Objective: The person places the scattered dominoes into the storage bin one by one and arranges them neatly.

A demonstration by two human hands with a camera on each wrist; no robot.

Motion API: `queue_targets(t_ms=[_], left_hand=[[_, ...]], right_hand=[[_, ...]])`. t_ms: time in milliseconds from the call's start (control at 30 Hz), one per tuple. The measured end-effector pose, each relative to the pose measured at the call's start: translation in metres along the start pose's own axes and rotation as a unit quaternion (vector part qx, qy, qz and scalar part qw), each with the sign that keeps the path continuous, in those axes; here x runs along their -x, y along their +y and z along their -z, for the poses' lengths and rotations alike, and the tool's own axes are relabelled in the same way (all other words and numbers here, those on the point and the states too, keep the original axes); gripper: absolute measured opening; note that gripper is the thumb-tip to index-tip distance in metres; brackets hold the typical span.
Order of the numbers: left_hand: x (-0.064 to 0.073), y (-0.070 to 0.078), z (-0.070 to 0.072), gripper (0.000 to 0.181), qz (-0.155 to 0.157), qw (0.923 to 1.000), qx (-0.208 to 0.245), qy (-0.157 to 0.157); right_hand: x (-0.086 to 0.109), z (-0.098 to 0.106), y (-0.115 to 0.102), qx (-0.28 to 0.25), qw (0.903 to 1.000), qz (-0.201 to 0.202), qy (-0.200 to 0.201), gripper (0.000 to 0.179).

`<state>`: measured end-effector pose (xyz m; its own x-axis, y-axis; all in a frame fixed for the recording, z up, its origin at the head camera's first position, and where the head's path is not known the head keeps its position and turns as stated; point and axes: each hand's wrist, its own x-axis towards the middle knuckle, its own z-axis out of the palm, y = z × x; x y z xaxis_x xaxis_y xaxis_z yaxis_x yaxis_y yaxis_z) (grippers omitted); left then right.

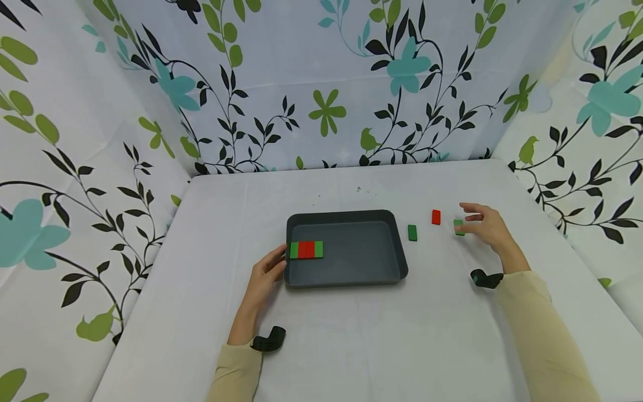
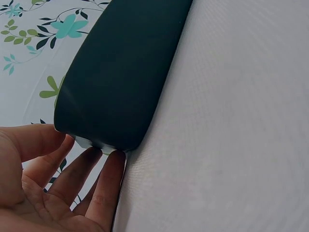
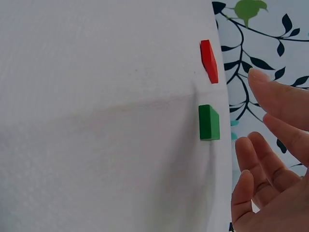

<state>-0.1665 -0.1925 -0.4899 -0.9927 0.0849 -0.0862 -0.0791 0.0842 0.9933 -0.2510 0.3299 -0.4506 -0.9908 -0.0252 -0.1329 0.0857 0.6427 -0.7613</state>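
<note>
Leaf-and-flower curtain [image 1: 281,72] backs and flanks a white-covered table [image 1: 351,340]; everything else placed relative to the dark tray [image 1: 361,245], which lies flat on it.

Inside the tray: one row at its left end, reading from the left green block [image 1: 293,250], red section [image 1: 306,250], green block [image 1: 318,249]. Red section looks like two blocks side by side, so I count four. Rest of the tray floor, to the right of the row, is bare.

Outside, all off the tray's right side: dark green block [image 1: 412,233] just beside it, red block [image 1: 436,217] a bit farther out, last green block [image 1: 458,222] farthest.

Left hand [image 1: 265,274]: fingers apart, fingertips against the outside of the tray's left end. Can't tell how hard it presses.

Right hand [image 1: 484,226]: well right of the tray, fingers loosely spread over that farthest green block. Right wrist view shows a gap between fingers and block, so nothing pinched.

Progress, my read: partway. Four placed in the tray, three loose ones left if they belong to the same row. Farthest green looks like the current pick, not yet taken.
</note>
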Motion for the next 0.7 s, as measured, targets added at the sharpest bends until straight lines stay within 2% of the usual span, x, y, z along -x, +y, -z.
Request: queue_targets(t_ms=[167, 433, 700], left_hand=[[0.001, 0.001, 0.0, 0.046, 0.002, 1.0, 0.002, 0.002], [0.001, 0.0, -0.001, 0.047, 0.011, 0.9999, 0.006, 0.005], [0.0, -0.001, 0.0, 0.047, 0.011, 0.9999, 0.002, 0.007]], right_hand=[[-0.003, -0.002, 0.007, 0.006, 0.9998, -0.01, -0.014, 0.075], [-0.005, -0.004, 0.021, 0.021, 0.9989, -0.038, -0.015, 0.077], [-0.008, -0.004, 0.026, 0.027, 0.9986, -0.042, -0.018, 0.07]])
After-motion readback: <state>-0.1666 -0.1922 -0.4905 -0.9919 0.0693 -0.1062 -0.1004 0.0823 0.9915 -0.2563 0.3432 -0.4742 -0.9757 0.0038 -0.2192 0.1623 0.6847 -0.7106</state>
